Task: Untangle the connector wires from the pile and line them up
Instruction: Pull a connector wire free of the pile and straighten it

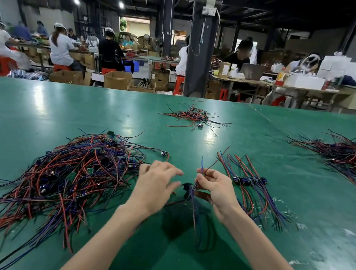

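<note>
Head view: my right hand (215, 189) pinches one connector wire (194, 209); my left hand (155, 184), fingers relaxed, holds nothing beside the pile (74, 176) on the tabletop (58, 109).

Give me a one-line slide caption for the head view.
Right hand pinches a connector wire over the green table, left hand open beside the tangled pile; lined-up wires at right.
</note>
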